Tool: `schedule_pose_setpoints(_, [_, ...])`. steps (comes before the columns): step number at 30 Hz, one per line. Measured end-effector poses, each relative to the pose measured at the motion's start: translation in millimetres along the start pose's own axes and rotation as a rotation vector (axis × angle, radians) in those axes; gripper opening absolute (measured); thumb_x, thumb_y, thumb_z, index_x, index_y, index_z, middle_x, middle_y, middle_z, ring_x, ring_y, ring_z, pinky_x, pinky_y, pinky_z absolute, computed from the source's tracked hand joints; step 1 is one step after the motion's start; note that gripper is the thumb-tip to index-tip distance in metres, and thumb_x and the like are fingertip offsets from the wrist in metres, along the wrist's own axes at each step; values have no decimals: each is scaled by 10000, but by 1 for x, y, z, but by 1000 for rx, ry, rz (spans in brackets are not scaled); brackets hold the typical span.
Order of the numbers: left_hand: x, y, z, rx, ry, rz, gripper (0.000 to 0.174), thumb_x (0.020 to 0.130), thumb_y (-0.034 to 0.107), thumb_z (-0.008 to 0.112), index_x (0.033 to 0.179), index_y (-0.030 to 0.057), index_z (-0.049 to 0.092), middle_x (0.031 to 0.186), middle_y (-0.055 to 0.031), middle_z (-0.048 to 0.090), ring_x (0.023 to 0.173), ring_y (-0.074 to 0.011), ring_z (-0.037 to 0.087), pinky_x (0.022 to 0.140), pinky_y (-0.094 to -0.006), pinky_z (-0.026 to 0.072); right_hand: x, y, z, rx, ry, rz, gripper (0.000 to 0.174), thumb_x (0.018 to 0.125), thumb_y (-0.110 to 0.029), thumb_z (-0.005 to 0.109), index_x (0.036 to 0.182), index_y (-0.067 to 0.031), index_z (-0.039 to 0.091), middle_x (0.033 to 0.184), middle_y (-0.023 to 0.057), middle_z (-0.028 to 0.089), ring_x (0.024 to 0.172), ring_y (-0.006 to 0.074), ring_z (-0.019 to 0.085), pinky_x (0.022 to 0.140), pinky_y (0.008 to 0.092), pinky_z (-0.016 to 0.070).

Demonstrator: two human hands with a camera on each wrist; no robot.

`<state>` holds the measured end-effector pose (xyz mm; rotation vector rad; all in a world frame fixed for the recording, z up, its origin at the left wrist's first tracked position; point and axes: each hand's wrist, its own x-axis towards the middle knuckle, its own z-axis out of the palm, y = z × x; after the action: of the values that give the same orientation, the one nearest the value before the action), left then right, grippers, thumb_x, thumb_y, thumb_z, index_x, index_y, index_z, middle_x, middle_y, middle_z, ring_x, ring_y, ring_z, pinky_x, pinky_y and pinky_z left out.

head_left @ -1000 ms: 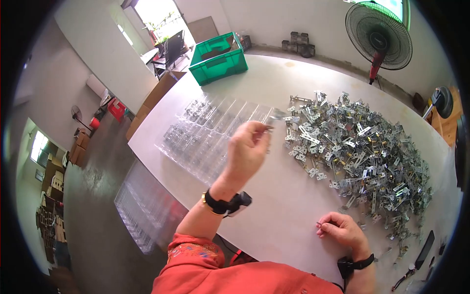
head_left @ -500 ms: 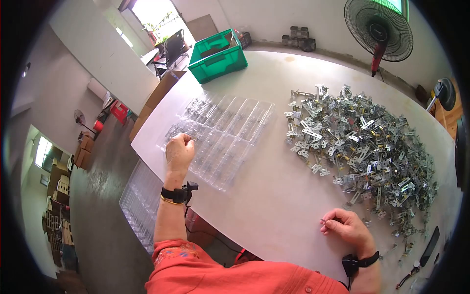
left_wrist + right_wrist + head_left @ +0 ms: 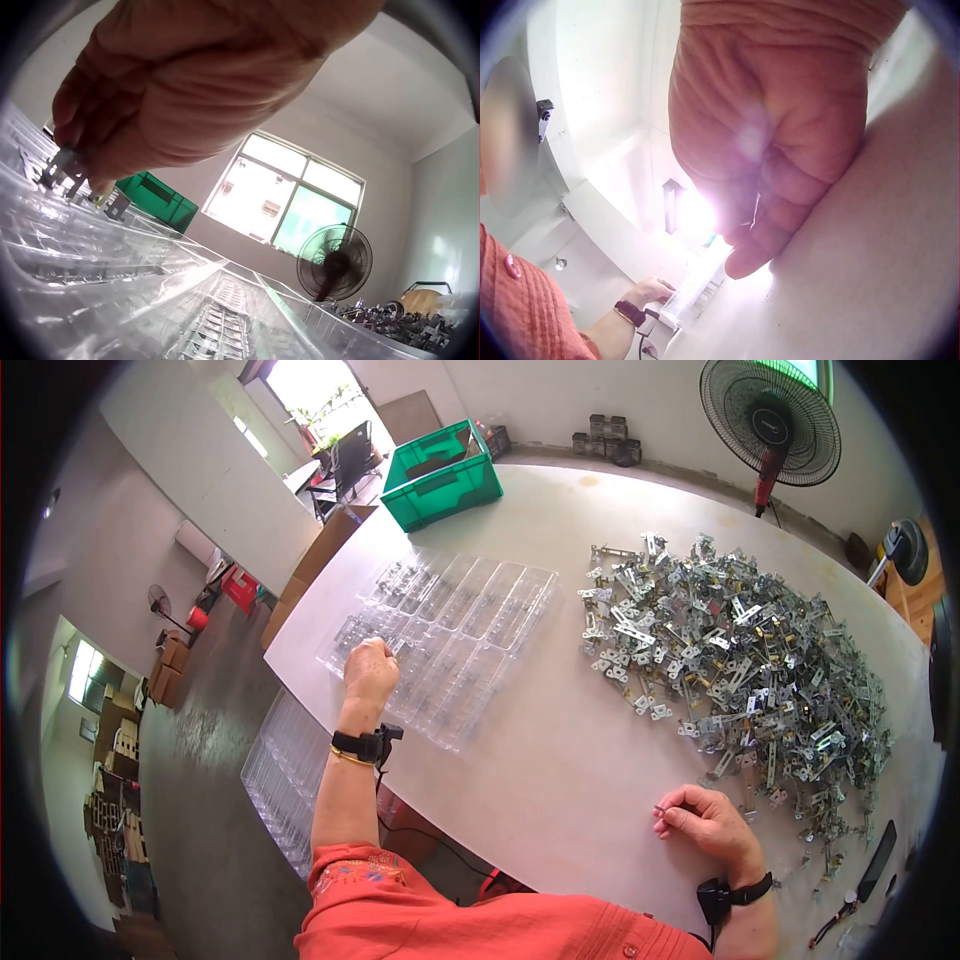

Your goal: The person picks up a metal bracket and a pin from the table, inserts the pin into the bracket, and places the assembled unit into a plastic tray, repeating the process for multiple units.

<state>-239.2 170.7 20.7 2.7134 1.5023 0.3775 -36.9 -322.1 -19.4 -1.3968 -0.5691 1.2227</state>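
Observation:
In the head view my left hand [image 3: 370, 672] is over the near left part of a clear plastic tray [image 3: 468, 678] with rows of long compartments. The left wrist view shows its thumb and fingers pinching a small metal bracket [image 3: 69, 166], low among other metal pieces in the tray. Similar metal brackets lie in the tray's far left compartments. My right hand [image 3: 705, 825] rests on its side on the white table [image 3: 560, 780], fingers loosely curled, with no part showing in it. Beside it spreads a large heap of metal brackets [image 3: 745, 670].
A green crate [image 3: 440, 495] stands at the table's far left corner. Stacked clear trays [image 3: 285, 780] sit below the left edge. A dark-handled tool [image 3: 878, 860] lies at the near right. A fan [image 3: 770, 425] stands beyond the table.
My left hand has swung left from beside the heap to the tray's left part, then stayed there, dipping slightly. The right hand has stayed in place.

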Motion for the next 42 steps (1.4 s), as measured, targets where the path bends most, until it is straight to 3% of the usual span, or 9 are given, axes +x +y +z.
schedule_pose_setpoints(12, [5, 5, 6, 93, -115, -21, 164, 795, 155, 708, 925, 69, 759, 997, -169, 734, 1009, -334, 697, 909, -410, 544, 1, 4, -1, -29, 23, 3, 106, 988, -70, 611, 1023, 22, 651, 891, 64, 711, 833, 120, 682, 769, 257, 551])
schedule_pose_setpoints(16, [17, -9, 19, 216, 21, 210, 172, 790, 179, 727, 895, 43, 739, 936, -195, 711, 938, -358, 692, 830, -451, 542, 4, 10, -5, -128, 17, -2, 123, 990, -87, 608, 1035, 19, 649, 899, 54, 715, 840, 114, 682, 771, 259, 548])
schedule_pose_setpoints(21, [-32, 90, -36, -192, -13, 347, 162, 845, 156, 704, 909, 7, 709, 894, -188, 688, 831, -339, 684, 762, -433, 540, 3, 14, -8, -31, -26, -24, 152, 1008, -135, 608, 1041, 8, 646, 920, 47, 701, 849, 110, 675, 767, 260, 548])
schedule_pose_setpoints(23, [-60, 135, -51, -434, -32, 496, 144, 858, 110, 709, 911, -24, 695, 817, -164, 675, 730, -248, 669, 683, -345, 528, 4, 16, -7, 20, -52, -33, 161, 1012, -148, 609, 1042, 6, 644, 931, 48, 695, 855, 110, 673, 768, 260, 548])
schedule_pose_setpoints(27, [-122, 198, -66, -647, -290, 868, 195, 870, 80, 718, 1043, 6, 666, 915, -132, 669, 776, -231, 668, 671, -327, 531, 5, 18, -12, 12, -97, -28, 150, 1020, -108, 583, 1084, 19, 634, 1001, 68, 667, 915, 137, 672, 821, 289, 560])
schedule_pose_setpoints(32, [-187, 247, -76, -969, -839, 1269, 276, 888, 81, 691, 1152, 46, 616, 1029, -163, 643, 899, -356, 653, 782, -428, 538, 3, 14, -10, -32, -77, -59, 154, 1018, -139, 598, 1071, 1, 637, 949, 48, 680, 872, 110, 668, 797, 267, 557])
schedule_pose_setpoints(34, [-191, 271, -62, -1204, -851, 1232, 232, 898, 68, 676, 1122, 33, 630, 1020, -161, 656, 883, -329, 663, 746, -414, 536, -1, 4, -9, -266, -66, -382, 147, 1019, -123, 587, 1073, 4, 634, 958, 51, 678, 884, 113, 667, 804, 268, 561])
schedule_pose_setpoints(37, [-173, 298, -17, -1133, -560, 1086, 180, 901, 50, 664, 1078, 22, 649, 991, -155, 669, 867, -308, 667, 713, -395, 531, 1, 14, -9, -13, -81, -20, 151, 1020, -124, 585, 1074, 11, 628, 974, 56, 676, 895, 112, 664, 812, 266, 561])
schedule_pose_setpoints(42, [-109, 308, 28, -998, -42, 820, 137, 902, 6, 629, 1031, 23, 675, 948, -154, 667, 845, -271, 667, 739, -351, 528, 5, 20, -12, -7, -110, -41, 169, 1028, -147, 580, 1068, 11, 623, 960, 51, 680, 885, 106, 666, 812, 262, 560])
